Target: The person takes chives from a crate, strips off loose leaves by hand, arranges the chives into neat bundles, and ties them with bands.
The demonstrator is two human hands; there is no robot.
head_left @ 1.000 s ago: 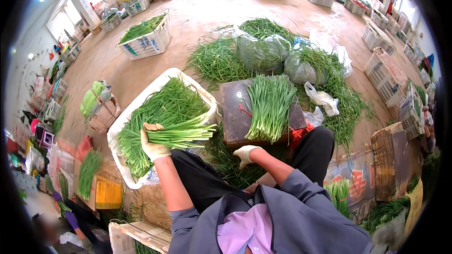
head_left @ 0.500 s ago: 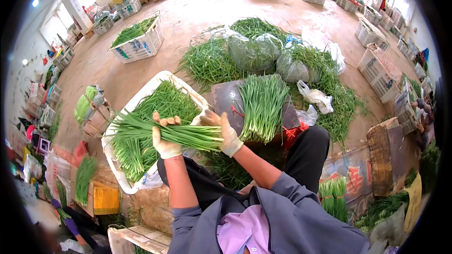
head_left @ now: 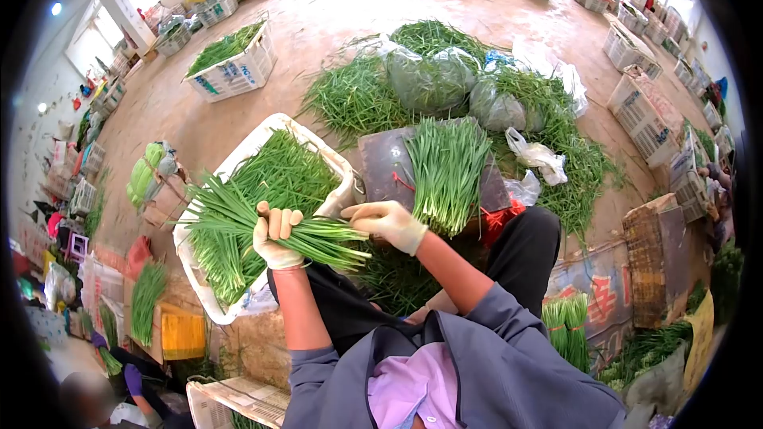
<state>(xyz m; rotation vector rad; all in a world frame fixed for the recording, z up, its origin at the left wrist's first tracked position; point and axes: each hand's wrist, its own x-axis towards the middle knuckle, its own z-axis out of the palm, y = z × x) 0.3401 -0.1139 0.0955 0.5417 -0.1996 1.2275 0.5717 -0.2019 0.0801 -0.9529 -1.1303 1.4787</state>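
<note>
My left hand [head_left: 278,237], in a pale glove with bare fingertips, is closed round a bunch of garlic chives [head_left: 322,240]. The leaves fan out to the left and the pale stem ends point right. Beside those stem ends is my right hand [head_left: 391,225], gloved the same way, its fingers pressed together; whatever they pinch is too small to make out. Below the bunch stands a white crate [head_left: 344,165] of loose chives. A sheaf of chives [head_left: 449,171] lies on a dark board [head_left: 381,160] in front of me, near red ties [head_left: 501,218].
Behind the board are a heap of greens [head_left: 358,99] and filled plastic bags [head_left: 429,83]. Tied bundles [head_left: 566,326] stand by my right knee. Another white crate [head_left: 238,71] sits farther left. A co-worker's purple-gloved hand [head_left: 133,380] shows at lower left.
My right hand has gone from open against the stem ends to fingers drawn together just above them. The bunch in my left hand now tilts down more at its stem end.
</note>
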